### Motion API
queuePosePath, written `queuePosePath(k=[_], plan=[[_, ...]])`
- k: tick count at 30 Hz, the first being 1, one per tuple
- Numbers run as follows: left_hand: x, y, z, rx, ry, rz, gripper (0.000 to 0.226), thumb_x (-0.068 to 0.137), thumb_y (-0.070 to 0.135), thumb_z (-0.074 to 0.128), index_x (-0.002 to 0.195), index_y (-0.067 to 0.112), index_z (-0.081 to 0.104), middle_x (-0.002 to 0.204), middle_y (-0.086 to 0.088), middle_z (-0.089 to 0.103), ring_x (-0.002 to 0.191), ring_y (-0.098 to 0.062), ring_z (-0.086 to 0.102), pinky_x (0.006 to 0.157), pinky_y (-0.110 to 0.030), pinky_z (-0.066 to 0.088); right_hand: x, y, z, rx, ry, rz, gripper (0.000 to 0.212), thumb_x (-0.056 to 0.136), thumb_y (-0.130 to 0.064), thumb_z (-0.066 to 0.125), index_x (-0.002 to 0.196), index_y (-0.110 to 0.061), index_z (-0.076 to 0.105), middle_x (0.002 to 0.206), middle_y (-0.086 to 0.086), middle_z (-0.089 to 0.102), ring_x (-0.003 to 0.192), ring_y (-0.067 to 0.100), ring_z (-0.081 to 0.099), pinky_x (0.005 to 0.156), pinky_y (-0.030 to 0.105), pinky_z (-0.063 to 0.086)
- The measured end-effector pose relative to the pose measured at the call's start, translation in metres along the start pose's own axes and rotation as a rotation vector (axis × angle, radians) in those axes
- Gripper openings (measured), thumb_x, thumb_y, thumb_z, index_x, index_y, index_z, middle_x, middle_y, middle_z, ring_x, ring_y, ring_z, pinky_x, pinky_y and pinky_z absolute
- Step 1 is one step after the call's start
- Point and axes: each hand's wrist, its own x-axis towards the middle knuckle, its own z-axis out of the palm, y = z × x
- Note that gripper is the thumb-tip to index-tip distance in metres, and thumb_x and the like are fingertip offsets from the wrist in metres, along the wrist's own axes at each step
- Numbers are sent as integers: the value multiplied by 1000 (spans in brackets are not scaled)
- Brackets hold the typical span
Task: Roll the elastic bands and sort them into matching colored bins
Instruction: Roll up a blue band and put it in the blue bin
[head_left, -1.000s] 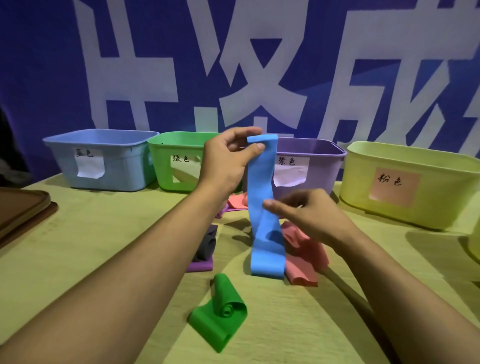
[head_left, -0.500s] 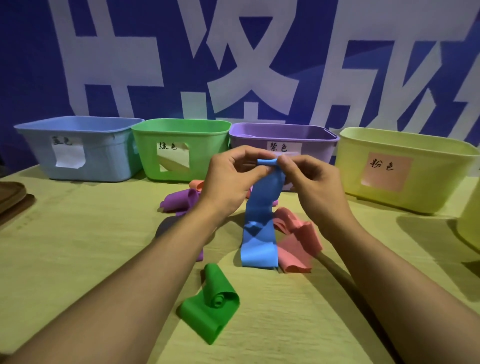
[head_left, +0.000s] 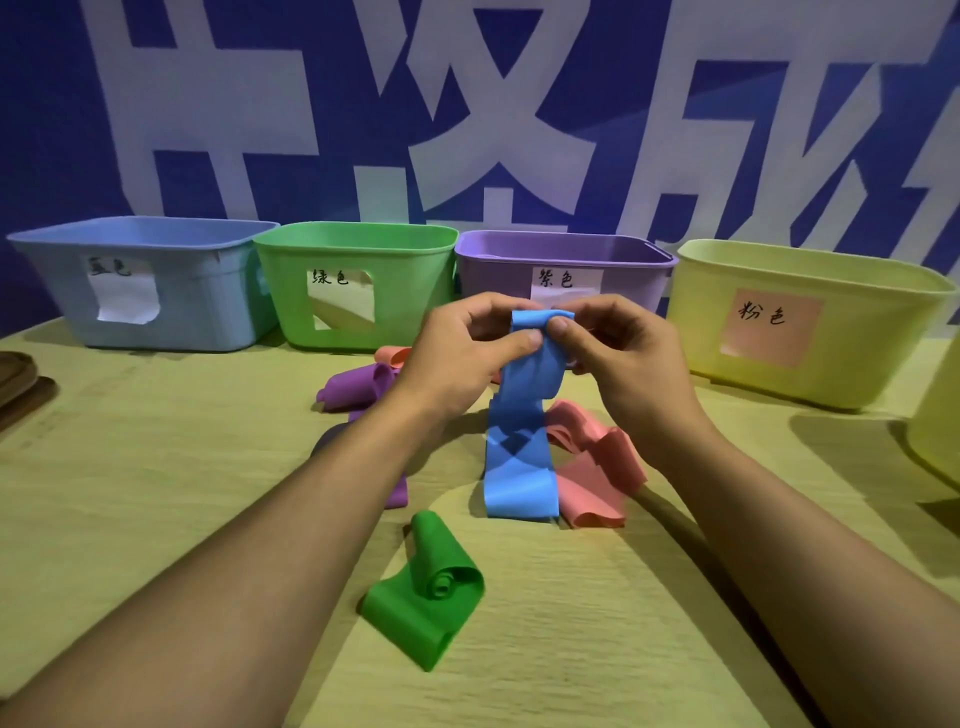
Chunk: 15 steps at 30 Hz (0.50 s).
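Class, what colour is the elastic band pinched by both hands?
Blue elastic band, seen in the head view.

Four bins in a far row, loose bands on the table before them

Across the far side of the table (head_left: 156, 519) four bins (head_left: 353, 291) stand side by side. Nearer, at centre, both hands hold one band (head_left: 524, 415) upright, its lower end on the table. A crumpled band (head_left: 597, 467) lies just right of it, a half-rolled band (head_left: 426, 597) nearest, and another band (head_left: 358, 387) left of centre. A tray (head_left: 15, 379) sits at the far left edge.
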Motion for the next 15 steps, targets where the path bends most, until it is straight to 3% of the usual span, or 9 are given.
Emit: queuePosePath(k=[6, 12, 15], plan=[[0, 0, 0, -12, 46, -30, 34, 78, 50, 81, 95, 20, 80, 97, -12, 78, 102, -42, 71, 91, -66, 54, 0, 2, -1, 24, -26, 3, 17, 93, -15, 73, 110, -13, 74, 102, 2, 76, 88, 7, 70, 69, 20, 54], [2, -1, 0, -11, 94, -15, 9, 89, 26, 78, 92, 18, 78, 92, -9, 79, 94, -30, 75, 88, -60, 59, 0, 0, 0, 67, -49, 30, 18, 90, -14, 77, 107, -16, 75, 99, 2, 77, 87, 8, 70, 71, 19, 54], [0, 1, 0, -34, 94, 6, 3, 89, 20, 78, 91, 21, 77, 94, -6, 79, 96, -27, 75, 89, -58, 59, -1, -4, -1, 73, -55, 75, 26, 89, -35, 74, 109, -18, 75, 99, 3, 76, 86, 9, 69, 71, 20, 53]])
